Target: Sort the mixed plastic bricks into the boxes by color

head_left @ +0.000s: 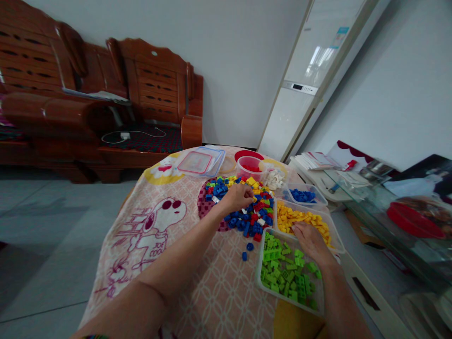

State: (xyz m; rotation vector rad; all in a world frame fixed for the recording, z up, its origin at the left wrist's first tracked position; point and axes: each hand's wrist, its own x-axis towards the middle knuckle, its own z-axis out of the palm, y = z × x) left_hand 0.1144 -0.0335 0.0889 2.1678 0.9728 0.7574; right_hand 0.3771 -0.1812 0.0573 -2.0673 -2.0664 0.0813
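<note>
A mixed pile of toy building bricks [249,228], in blue, red, yellow, white and green, lies on the table. Over its middle is my left hand [240,197], its fingers pinched together with a small yellow brick [254,200] at the tips. My right hand [311,239] reaches over the near edge of a clear box of yellow bricks [287,214], fingers stretched out and touching or just above the bricks. Below that wrist stands a clear box of green bricks [282,268]. Two loose blue pieces, one a round blue brick [250,246], lie nearer me.
Behind the yellow box stands a box of blue bricks [302,196]. White bricks [274,179] and a tub with red bricks [251,167] are at the back, beside stacked lids [199,161]. A patterned cloth [208,287] covers the table. A glass shelf [374,221] stands at right.
</note>
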